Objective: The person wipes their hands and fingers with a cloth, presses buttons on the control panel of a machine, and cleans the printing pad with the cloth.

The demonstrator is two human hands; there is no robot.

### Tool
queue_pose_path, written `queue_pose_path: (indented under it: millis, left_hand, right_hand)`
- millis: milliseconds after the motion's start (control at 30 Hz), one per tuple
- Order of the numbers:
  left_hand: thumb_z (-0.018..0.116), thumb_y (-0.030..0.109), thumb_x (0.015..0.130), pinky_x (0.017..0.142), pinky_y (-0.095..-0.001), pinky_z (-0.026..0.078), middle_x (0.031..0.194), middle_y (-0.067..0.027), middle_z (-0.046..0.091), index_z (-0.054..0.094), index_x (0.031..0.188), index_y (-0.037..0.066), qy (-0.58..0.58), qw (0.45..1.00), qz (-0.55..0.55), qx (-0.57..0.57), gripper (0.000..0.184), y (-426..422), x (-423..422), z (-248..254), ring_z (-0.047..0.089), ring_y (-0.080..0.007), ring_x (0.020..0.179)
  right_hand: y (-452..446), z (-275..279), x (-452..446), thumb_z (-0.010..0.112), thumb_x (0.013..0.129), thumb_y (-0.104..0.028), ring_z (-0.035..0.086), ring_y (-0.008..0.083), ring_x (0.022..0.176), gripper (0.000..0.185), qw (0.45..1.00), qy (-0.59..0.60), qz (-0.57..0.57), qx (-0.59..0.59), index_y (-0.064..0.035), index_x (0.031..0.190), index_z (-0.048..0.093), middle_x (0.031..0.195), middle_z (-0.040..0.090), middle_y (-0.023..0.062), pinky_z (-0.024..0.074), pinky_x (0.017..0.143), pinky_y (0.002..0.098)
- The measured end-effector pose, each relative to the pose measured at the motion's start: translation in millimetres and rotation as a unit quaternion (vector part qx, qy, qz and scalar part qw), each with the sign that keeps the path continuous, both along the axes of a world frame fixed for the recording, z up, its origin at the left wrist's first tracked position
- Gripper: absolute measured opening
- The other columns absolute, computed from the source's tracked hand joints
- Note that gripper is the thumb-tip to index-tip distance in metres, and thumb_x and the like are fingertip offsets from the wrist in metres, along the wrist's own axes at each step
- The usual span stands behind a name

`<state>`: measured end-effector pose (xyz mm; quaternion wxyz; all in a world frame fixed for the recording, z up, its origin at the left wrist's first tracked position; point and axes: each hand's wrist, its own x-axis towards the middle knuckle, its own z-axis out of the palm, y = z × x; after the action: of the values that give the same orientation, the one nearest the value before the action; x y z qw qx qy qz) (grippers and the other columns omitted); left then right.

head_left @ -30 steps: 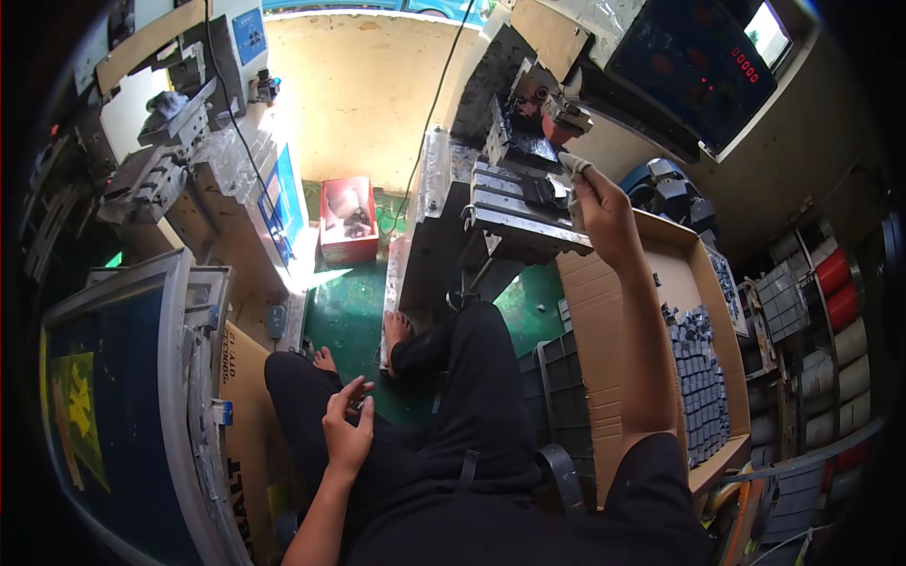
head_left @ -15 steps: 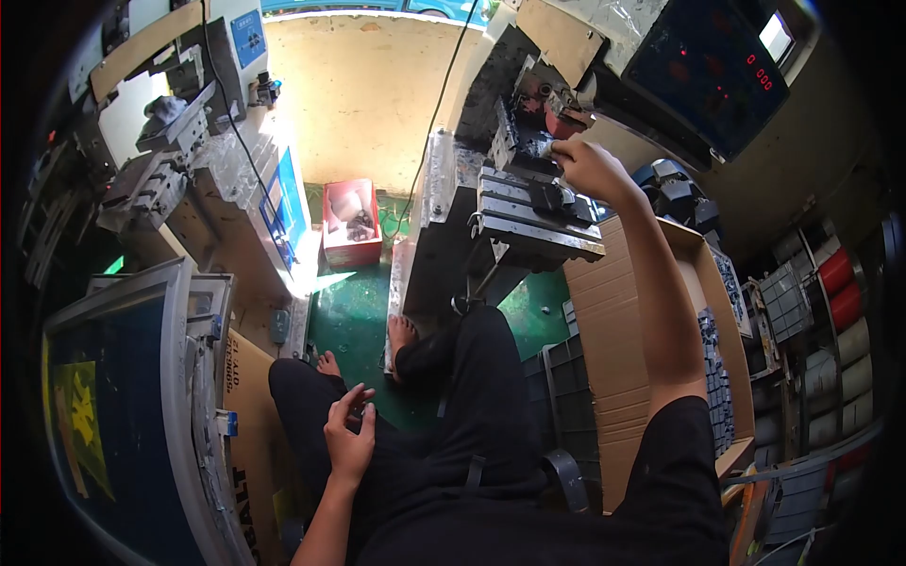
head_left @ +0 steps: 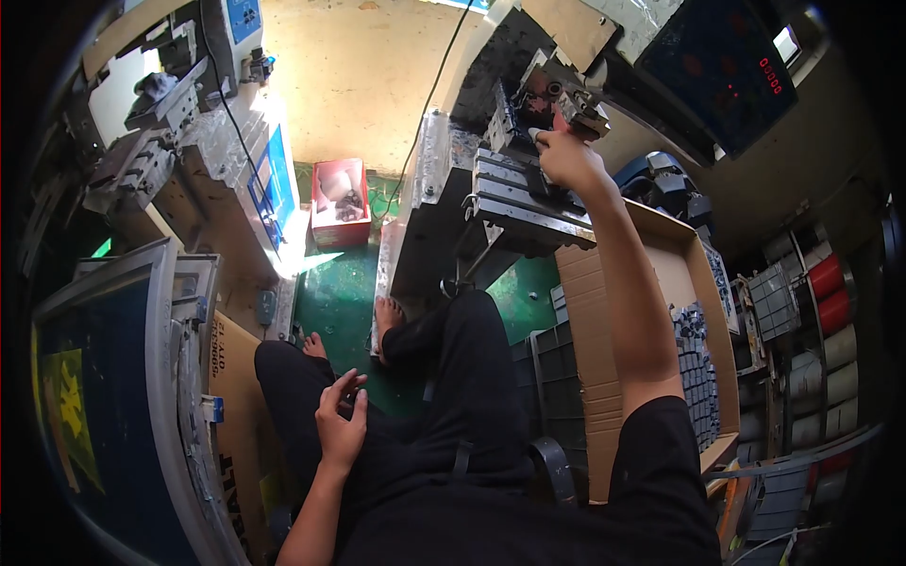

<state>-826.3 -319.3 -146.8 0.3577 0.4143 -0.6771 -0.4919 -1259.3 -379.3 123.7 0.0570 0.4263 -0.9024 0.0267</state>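
My right hand (head_left: 569, 158) reaches over the machine table (head_left: 505, 182), its fingers closed on a pale cloth (head_left: 535, 135), of which only a small bit shows at the fingertips. Just behind the fingers stand the dark metal block (head_left: 508, 127) and the machine head (head_left: 578, 108). The hand and wrist partly cover the dark fixture on the slotted table. My left hand (head_left: 342, 424) hovers over my lap near the left thigh, fingers loosely curled and apart, with nothing visible in it.
An open cardboard box (head_left: 604, 354) with rows of small grey parts (head_left: 696, 377) is at the right, under my right forearm. A red bin (head_left: 341, 226) sits on the green floor. Another machine (head_left: 203, 151) is at the left, and a display (head_left: 722, 80) hangs at the upper right.
My right hand has moved left and inward from the table's right side to the metal block; less cloth shows. The view has shifted slightly. My left hand stays over my lap.
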Motion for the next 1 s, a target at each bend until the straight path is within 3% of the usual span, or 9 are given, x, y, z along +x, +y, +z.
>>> queue_pose_path:
  millis: [200, 267, 433, 633, 700, 800, 833, 933, 1000]
  left_hand:
    - [0.066, 0.001, 0.092, 0.075, -0.0265, 0.051, 0.114, -0.0087, 0.074, 0.064, 0.129, 0.004, 0.004, 1.0, -0.005, -0.024, 0.037, -3, 6, 6, 0.071, -0.0165, 0.103]
    - [0.067, 0.002, 0.091, 0.078, -0.0287, 0.051, 0.113, -0.006, 0.075, 0.066, 0.129, 0.007, 0.004, 1.0, 0.008, -0.007, 0.038, -3, 6, 7, 0.069, -0.0171, 0.102]
    - [0.067, 0.002, 0.091, 0.077, -0.0292, 0.051, 0.113, -0.0057, 0.075, 0.066, 0.129, 0.007, -0.002, 1.0, 0.004, -0.006, 0.038, -3, 3, 4, 0.069, -0.0169, 0.1]
    - [0.067, 0.001, 0.093, 0.074, -0.0265, 0.051, 0.115, -0.0082, 0.074, 0.064, 0.129, 0.004, -0.01, 1.0, -0.015, -0.019, 0.037, 0, 1, 0, 0.07, -0.0156, 0.101]
    - [0.066, 0.001, 0.094, 0.073, -0.025, 0.051, 0.115, -0.0093, 0.074, 0.064, 0.129, 0.003, -0.013, 0.999, -0.019, -0.024, 0.036, 0, 0, 0, 0.071, -0.015, 0.102]
    - [0.066, 0.001, 0.093, 0.074, -0.0261, 0.051, 0.114, -0.008, 0.075, 0.064, 0.13, 0.004, -0.011, 1.0, -0.012, -0.018, 0.037, -1, -1, 1, 0.07, -0.0155, 0.102]
    - [0.067, 0.001, 0.092, 0.074, -0.0273, 0.051, 0.114, -0.0066, 0.075, 0.065, 0.13, 0.005, -0.01, 1.0, -0.009, -0.017, 0.037, -2, -2, 2, 0.07, -0.0158, 0.101]
    - [0.067, 0.002, 0.092, 0.074, -0.028, 0.051, 0.113, -0.0053, 0.075, 0.065, 0.13, 0.007, -0.007, 1.0, -0.012, -0.007, 0.038, 3, 0, -2, 0.069, -0.0158, 0.101]
    - [0.067, 0.002, 0.092, 0.073, -0.0274, 0.051, 0.113, -0.0052, 0.075, 0.065, 0.13, 0.007, -0.001, 1.0, -0.016, -0.008, 0.038, 2, -1, -3, 0.069, -0.0154, 0.101]
  right_hand:
    - [31, -29, 39, 0.054, 0.1, -0.023, 0.068, 0.0418, 0.099, 0.024, 0.978, 0.086, 0.068, -0.18, -0.0142, 0.116, 0.068, 0.111, 0.071, 0.0197, 0.0537, 0.083, 0.0514]
    - [50, -27, 65, 0.058, 0.095, -0.01, 0.07, 0.0376, 0.09, 0.025, 0.949, 0.128, 0.132, -0.257, -0.0101, 0.118, 0.069, 0.097, 0.071, 0.0156, 0.0558, 0.074, 0.0461]
    - [110, -21, 138, 0.061, 0.081, 0.008, 0.069, 0.0327, 0.078, 0.054, 0.892, -0.129, 0.323, -0.287, -0.0062, 0.134, 0.063, 0.092, 0.067, 0.0162, 0.0542, 0.071, 0.0424]
    - [155, -49, 180, 0.061, 0.089, 0.005, 0.064, 0.0248, 0.068, 0.046, 0.829, -0.313, 0.371, -0.279, -0.0064, 0.133, 0.063, 0.088, 0.066, 0.0073, 0.0514, 0.059, 0.0357]
    - [162, -60, 197, 0.057, 0.096, -0.002, 0.058, 0.019, 0.061, 0.036, 0.735, -0.483, 0.323, -0.349, -0.0049, 0.132, 0.062, 0.092, 0.065, 0.0033, 0.0464, 0.053, 0.0333]
    - [160, -84, 208, 0.052, 0.1, -0.01, 0.042, 0.0081, 0.048, 0.021, 0.204, -0.83, 0.17, -0.49, -0.0037, 0.118, 0.06, 0.083, 0.052, -0.003, 0.0339, 0.044, 0.0255]
    - [153, -92, 202, 0.047, 0.103, -0.018, 0.029, 0.0061, 0.049, 0.015, 0.112, -0.843, 0.229, -0.473, -0.0079, 0.11, 0.056, 0.081, 0.04, -0.0041, 0.0238, 0.044, 0.0237]
    - [145, -99, 202, 0.047, 0.103, -0.016, 0.029, 0.0061, 0.05, 0.009, -0.014, -0.854, 0.143, -0.499, -0.0115, 0.095, 0.05, 0.079, 0.035, -0.0045, 0.0238, 0.045, 0.0251]
    - [146, -103, 202, 0.048, 0.102, -0.016, 0.029, 0.0067, 0.051, 0.014, -0.029, -0.861, 0.143, -0.487, -0.013, 0.089, 0.046, 0.079, 0.035, -0.0044, 0.0235, 0.046, 0.0259]
